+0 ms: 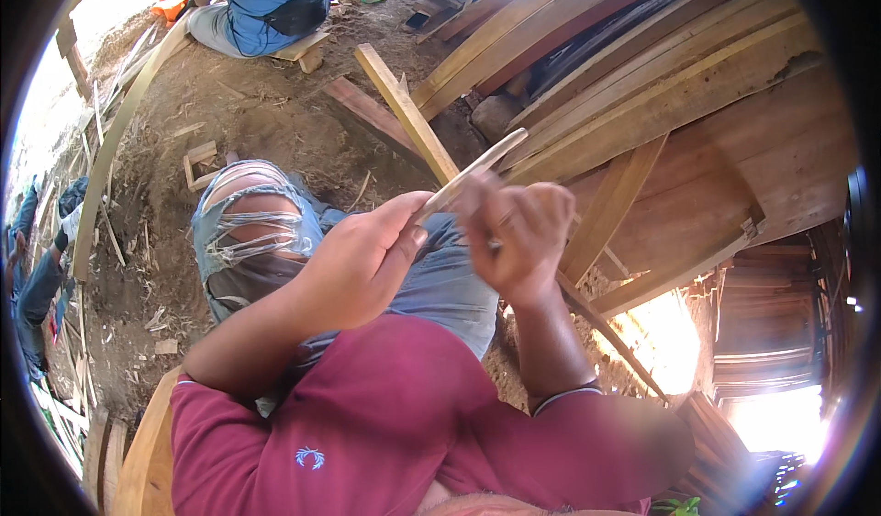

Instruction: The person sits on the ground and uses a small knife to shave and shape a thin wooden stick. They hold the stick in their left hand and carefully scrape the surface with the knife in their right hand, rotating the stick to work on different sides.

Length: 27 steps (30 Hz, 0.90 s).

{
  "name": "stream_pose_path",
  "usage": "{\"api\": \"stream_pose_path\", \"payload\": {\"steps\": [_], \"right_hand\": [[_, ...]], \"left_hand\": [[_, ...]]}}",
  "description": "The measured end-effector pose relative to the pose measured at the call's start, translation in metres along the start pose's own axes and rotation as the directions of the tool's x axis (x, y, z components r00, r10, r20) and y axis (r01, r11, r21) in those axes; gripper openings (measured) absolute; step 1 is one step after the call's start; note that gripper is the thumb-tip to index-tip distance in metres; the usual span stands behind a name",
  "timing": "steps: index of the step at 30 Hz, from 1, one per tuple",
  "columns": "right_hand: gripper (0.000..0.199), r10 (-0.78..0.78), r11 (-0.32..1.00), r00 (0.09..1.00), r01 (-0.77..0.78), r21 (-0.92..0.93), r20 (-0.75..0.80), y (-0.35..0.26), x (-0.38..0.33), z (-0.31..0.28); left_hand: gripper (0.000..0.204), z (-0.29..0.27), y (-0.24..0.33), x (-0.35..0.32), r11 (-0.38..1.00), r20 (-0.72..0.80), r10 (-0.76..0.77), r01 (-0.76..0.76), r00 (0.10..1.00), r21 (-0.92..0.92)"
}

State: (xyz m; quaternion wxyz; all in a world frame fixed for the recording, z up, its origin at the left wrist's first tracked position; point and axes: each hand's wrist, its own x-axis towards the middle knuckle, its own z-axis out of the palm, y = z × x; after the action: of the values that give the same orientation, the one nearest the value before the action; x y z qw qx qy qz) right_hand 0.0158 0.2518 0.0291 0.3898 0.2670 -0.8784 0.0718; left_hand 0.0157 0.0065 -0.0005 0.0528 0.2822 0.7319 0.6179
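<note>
My left hand (pixel 358 263) grips the near end of a thin, pale wooden strip (pixel 504 148) between thumb and fingers. The strip slants up and away to the right, above my lap. Against its right side is my right hand (pixel 528 241), curled closed and partly smeared by motion. A small shiny spot shows at its fingers, but I cannot make out what they hold. Beneath both hands are my legs in torn blue jeans (pixel 440 277).
Long planks (pixel 661 103) are stacked at the right, with a narrow beam (pixel 408 112) leaning near them. A curved strip (pixel 105 167) and wood scraps lie on the dirt floor at left. A person in blue (pixel 262 6) sits ahead; another person's legs (pixel 41 286) show far left.
</note>
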Motion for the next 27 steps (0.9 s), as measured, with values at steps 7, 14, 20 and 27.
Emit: {"api": "stream_pose_path", "payload": {"steps": [7, 14, 20, 27], "right_hand": [[0.049, -0.029, 0.996, 1.0, 0.028, 0.086, 0.009, -0.014, -0.002, 0.001], [0.048, -0.063, 0.988, 0.997, 0.057, 0.141, 0.04, -0.018, -0.003, 0.001], [0.043, 0.335, 0.942, 0.938, -0.334, 0.027, -0.087, 0.035, 0.008, -0.005], [0.059, 0.527, -0.489, 0.652, -0.292, 0.822, 0.545, 0.045, -0.01, 0.0]], "left_hand": [[0.037, 0.002, -0.006, 0.002, 0.994, -0.002, 0.101, -0.1, 0.995, 0.045], [0.036, 0.002, -0.01, 0.003, 0.997, -0.024, 0.067, -0.066, 0.997, 0.029], [0.035, 0.001, -0.007, 0.006, 0.999, 0.027, -0.015, 0.016, 1.0, -0.045], [0.036, -0.007, -0.014, 0.008, 0.72, 0.097, -0.187, 0.203, 0.978, -0.663]]}}
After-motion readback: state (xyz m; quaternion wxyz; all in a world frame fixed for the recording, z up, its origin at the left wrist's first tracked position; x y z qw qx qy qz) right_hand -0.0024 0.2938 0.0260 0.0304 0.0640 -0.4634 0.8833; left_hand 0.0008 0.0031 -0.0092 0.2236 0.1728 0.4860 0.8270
